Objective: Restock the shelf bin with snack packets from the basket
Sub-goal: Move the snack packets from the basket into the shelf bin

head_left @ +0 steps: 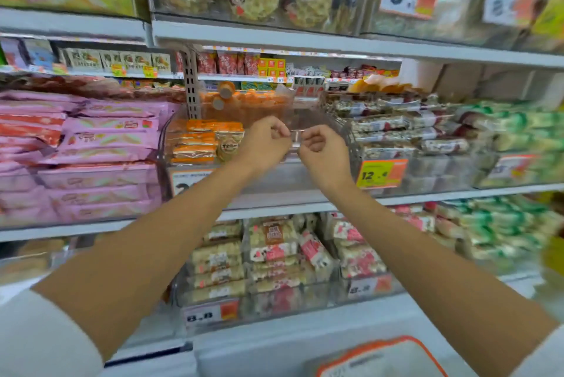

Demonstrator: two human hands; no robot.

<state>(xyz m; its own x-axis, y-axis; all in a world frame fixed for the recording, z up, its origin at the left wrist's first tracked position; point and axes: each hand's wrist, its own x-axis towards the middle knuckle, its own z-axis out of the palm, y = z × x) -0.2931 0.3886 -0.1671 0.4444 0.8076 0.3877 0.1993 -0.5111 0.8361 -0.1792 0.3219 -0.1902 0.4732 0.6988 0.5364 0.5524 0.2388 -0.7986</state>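
The clear shelf bin [268, 175] sits on the middle shelf, straight ahead. Orange snack packets [195, 140] lie stacked in its left part; the right part shows bare clear plastic. My left hand [265, 144] and my right hand [323, 152] are both raised over the bin, fingers curled, fingertips almost meeting. Between them is a thin clear plastic strip [294, 132] of the bin, which both hands seem to pinch. Neither hand holds a snack packet. A blurred white object with an orange edge [381, 358] shows at the bottom edge.
Pink packets [106, 138] fill the bin to the left, nut bars [393, 129] the one to the right. An orange price tag [381, 175] hangs by my right wrist. Bins of white and red packets [274, 257] stand on the shelf below.
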